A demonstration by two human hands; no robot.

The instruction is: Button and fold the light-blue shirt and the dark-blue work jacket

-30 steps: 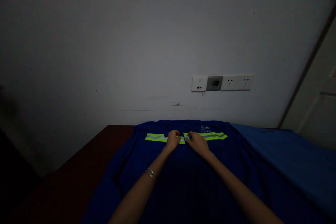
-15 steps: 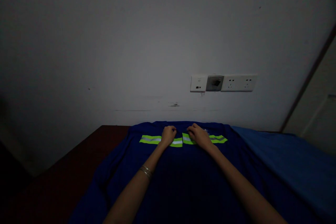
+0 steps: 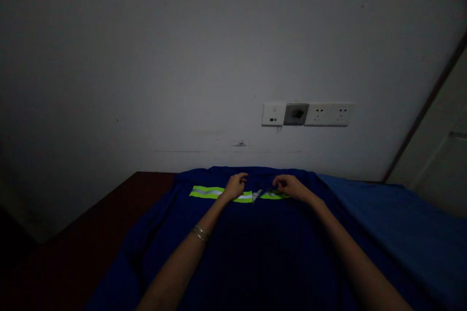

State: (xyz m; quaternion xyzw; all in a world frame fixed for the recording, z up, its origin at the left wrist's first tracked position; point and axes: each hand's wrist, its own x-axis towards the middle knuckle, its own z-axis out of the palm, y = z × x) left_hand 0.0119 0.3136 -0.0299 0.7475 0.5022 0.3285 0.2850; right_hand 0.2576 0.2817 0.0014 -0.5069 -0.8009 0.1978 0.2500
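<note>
A dark blue work jacket (image 3: pixel 219 243) lies spread front side up, with yellow-green and silver reflective strips across its chest. My right hand (image 3: pixel 292 187) is closed in a pinch on the jacket's front edge. That edge is lifted and turned back, so a pale patch shows beside the right strip. Over the left strip (image 3: pixel 204 192) rests my left hand (image 3: pixel 235 186), near the collar, its fingers slightly apart and apparently holding nothing. A bracelet circles my left wrist.
The jacket lies on a dark red tabletop (image 3: pixel 120 204) against a grey-white wall. A lighter blue cloth (image 3: pixel 394 223) lies to the right. Socket plates (image 3: pixel 328 114) are mounted on the wall above, and a door or panel stands at far right.
My right hand has moved right, drawing the jacket's front edge up and back. My left hand has stayed nearly in place, its fingers a little more spread.
</note>
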